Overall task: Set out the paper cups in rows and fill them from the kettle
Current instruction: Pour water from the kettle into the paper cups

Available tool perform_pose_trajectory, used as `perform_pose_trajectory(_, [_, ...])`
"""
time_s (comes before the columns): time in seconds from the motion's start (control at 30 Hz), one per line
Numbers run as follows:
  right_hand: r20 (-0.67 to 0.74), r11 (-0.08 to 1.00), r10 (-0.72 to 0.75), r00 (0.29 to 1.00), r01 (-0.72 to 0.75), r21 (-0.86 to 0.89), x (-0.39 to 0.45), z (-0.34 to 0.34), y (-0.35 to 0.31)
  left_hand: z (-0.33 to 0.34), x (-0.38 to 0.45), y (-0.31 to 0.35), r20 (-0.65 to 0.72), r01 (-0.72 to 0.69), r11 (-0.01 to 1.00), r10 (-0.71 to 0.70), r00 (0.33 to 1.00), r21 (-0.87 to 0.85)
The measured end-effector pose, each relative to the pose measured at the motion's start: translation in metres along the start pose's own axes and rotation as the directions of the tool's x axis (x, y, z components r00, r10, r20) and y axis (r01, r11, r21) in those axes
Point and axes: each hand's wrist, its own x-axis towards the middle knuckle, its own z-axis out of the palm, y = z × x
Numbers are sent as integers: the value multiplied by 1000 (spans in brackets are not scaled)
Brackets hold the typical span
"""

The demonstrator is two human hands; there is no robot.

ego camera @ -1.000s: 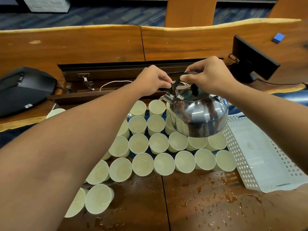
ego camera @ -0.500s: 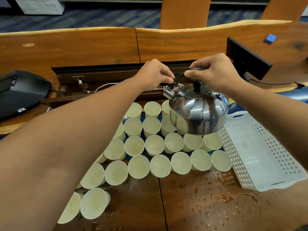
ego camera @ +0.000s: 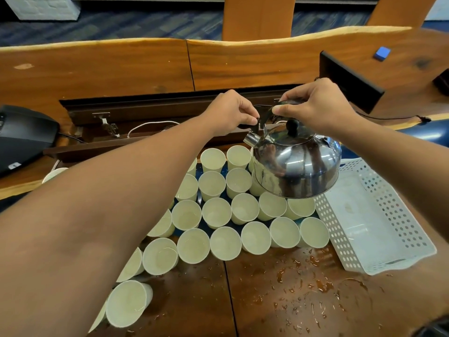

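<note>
Several pale paper cups stand in close rows on the dark wooden table. A shiny steel kettle hangs over the back right cups, spout pointing left. My right hand grips its black handle from above. My left hand pinches the black spout lever just left of the handle. My left forearm hides the cups at the left end of the rows. A few cups at the near left lean outward.
A white perforated plastic tray lies right of the cups. Water drops are scattered on the near table. A black device sits at far left, a black screen at back right, an open cable trough behind the cups.
The kettle has lifted slightly and tipped a little more level, both hands staying on it. The view has shifted slightly; the cups have not moved.
</note>
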Motion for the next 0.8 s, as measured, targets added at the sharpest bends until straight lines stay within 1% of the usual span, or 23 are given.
perform_pose_trajectory(0.1, [-4, 999, -10, 1000, 10, -37, 3, 0, 4, 3, 1, -1, 0, -1, 1000, 1, 1000, 4])
perform_pose_trajectory(0.43, [50, 994, -44, 998, 48, -93, 7, 5, 6, 9, 2, -7, 2, 31, 1000, -31, 1000, 1])
perform_pose_trajectory(0.6, [45, 996, -45, 998, 49, -81, 5, 5, 7, 11, 3, -6, -4, 33, 999, -33, 999, -2])
perform_pose_trajectory(0.8, [22, 999, -14, 1000, 15, -37, 3, 4, 9, 10, 5, -5, -2, 18, 1000, -18, 1000, 4])
